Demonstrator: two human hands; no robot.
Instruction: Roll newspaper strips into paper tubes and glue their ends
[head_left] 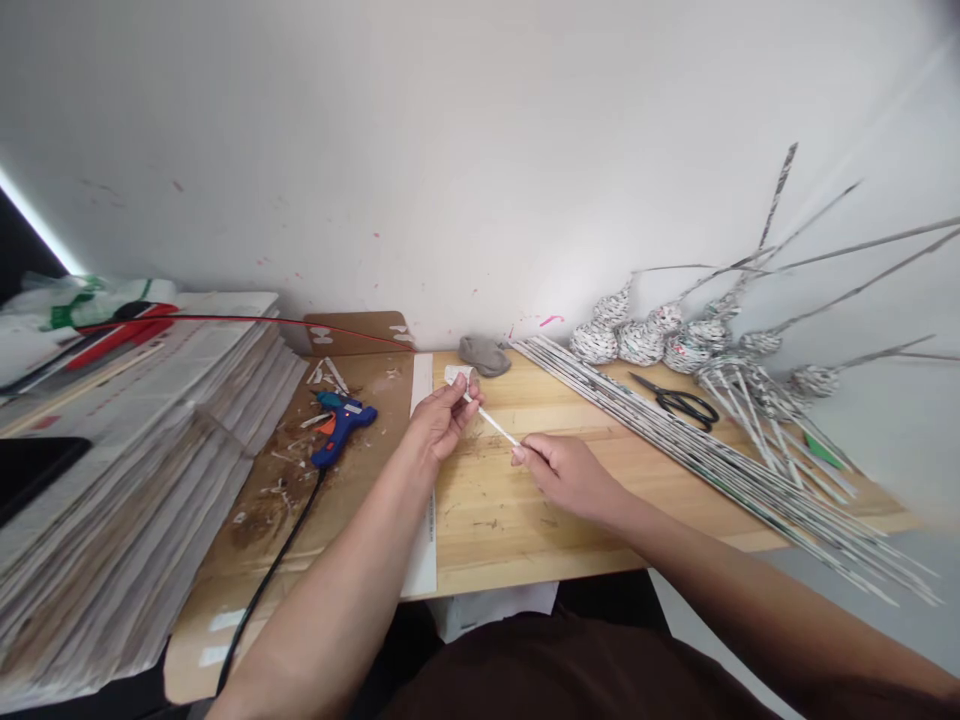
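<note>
A thin white paper stick runs slantwise between my two hands above the wooden table. My left hand pinches its upper end, next to a small whitish rolled piece at the fingertips. My right hand is closed round the stick's lower end, thumb and forefinger pressed together. Just behind the left fingers, a grey cloth-like lump lies near the wall. Part of what the left fingers hold is hidden behind them.
A blue glue gun with a black cable lies on cardboard at left, beside stacked newspapers. At right are long paper sticks, black scissors and several woven paper shapes with protruding stems.
</note>
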